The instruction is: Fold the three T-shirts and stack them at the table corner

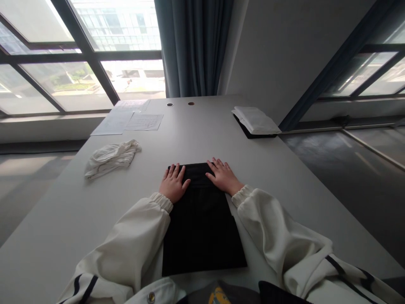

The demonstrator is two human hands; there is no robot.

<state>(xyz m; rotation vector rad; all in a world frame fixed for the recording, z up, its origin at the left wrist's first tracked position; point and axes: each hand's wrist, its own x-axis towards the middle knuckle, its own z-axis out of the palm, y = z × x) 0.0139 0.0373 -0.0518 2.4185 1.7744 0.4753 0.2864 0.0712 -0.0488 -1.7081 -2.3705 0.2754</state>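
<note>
A black folded cloth (202,223) lies flat on the white table (284,169) right in front of me. My left hand (173,183) rests palm down on its far left corner, fingers stretched out. On the far right corner my right hand (223,175) lies flat too, fingers spread. Neither hand grips anything; both press on the cloth's far edge. Both arms wear white sleeves with elastic cuffs.
A crumpled white cloth (110,158) lies to the left on the table. Paper sheets (129,120) sit at the far left, and an open book on a dark cover (255,121) at the far right. Windows and a curtain stand behind the table.
</note>
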